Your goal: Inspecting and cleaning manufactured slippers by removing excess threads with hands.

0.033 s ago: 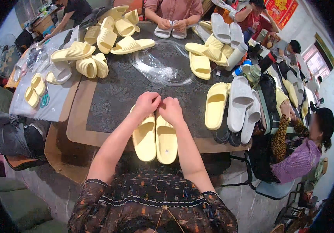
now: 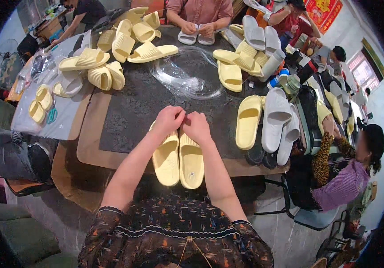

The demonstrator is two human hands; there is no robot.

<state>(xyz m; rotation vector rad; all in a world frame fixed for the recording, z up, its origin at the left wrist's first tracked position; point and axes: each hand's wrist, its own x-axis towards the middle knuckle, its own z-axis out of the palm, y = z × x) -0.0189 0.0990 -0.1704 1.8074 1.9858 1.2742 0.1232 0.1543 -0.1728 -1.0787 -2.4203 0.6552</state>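
Grip is hidden: nobody can tell if the left hand [image 2: 170, 119] and right hand [image 2: 195, 127] hold anything. Under them, two yellow slippers [image 2: 165, 164] lie side by side.

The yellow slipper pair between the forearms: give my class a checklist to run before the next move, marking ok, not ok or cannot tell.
1. Yellow slipper pair side by side, openings toward the person: ok.
2. Left hand and right hand both at the pair's far end: ok.
3. Fingertip grip: cannot tell, hidden by the hands.
4. Heels within the table edge: not ok, they extend past it in view.
5. Teal scissors apart from the pair: ok.
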